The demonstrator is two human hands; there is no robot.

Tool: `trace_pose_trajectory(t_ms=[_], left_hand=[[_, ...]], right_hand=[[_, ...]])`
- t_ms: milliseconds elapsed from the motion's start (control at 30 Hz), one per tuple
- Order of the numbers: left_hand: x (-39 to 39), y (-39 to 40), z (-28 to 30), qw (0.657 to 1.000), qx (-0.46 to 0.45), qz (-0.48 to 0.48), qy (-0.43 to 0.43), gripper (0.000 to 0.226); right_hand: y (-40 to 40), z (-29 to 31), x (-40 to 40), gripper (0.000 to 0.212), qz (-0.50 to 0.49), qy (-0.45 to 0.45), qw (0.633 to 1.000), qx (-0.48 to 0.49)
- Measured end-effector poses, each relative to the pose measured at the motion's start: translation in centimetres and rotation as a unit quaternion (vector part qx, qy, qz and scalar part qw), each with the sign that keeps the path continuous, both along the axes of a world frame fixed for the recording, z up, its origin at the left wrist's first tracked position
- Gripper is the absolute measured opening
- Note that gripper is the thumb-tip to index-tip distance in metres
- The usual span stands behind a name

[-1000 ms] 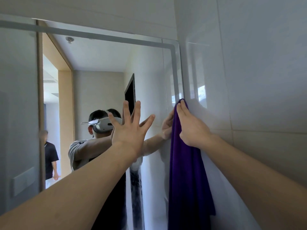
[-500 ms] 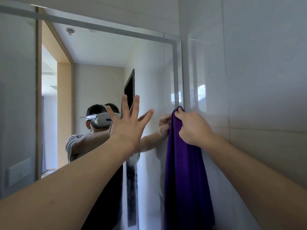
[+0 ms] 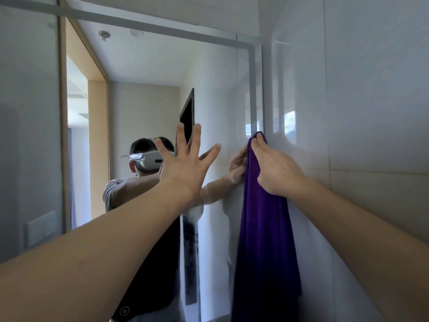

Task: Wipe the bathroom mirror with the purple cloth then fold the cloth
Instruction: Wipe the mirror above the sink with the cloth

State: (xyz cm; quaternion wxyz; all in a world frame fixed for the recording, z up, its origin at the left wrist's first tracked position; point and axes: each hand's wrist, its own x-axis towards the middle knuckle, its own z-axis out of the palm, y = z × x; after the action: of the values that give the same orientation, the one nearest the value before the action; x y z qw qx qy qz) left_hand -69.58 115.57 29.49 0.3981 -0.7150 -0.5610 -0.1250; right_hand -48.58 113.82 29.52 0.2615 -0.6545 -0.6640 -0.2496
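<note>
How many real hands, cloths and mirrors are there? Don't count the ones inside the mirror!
Hands: 2, the left hand spread open and the right hand gripping the cloth
Purple cloth: 1
Mirror: 1
Total: 4
</note>
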Motion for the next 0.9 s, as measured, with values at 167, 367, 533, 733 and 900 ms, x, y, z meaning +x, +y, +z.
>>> trace_pose_trajectory(t_ms=[167, 367, 533, 733, 900], left_hand=[[0.1, -0.1, 0.1, 1.000, -0.008, -0.003, -0.004, 0.133], [0.3, -0.1, 0.1, 1.000, -0.010, 0.008, 0.002, 0.135], [0.3, 0.1, 0.1, 1.000, -0.001, 0.005, -0.002, 0.135], [0.3, -0.3, 0.0, 1.000, 0.002, 0.000, -0.006, 0.128], [0.2, -0.3, 0.0, 1.000, -0.001, -0.002, -0.009, 0.129]], right_hand=[[0.8, 0.5, 0.1, 0.096, 0.000, 0.004, 1.000, 0.003], [1.4, 1.5, -0.3, 0.095, 0.028, 0.069, 0.996, 0.039], [-0.1, 1.1, -0.2, 0.078, 0.011, 0.028, 0.999, 0.021], [-0.7, 0.3, -0.3, 0.068, -0.009, -0.038, 0.999, -0.001], [0.1, 0.1, -0.1, 0.094, -0.009, -0.016, 1.000, 0.000]])
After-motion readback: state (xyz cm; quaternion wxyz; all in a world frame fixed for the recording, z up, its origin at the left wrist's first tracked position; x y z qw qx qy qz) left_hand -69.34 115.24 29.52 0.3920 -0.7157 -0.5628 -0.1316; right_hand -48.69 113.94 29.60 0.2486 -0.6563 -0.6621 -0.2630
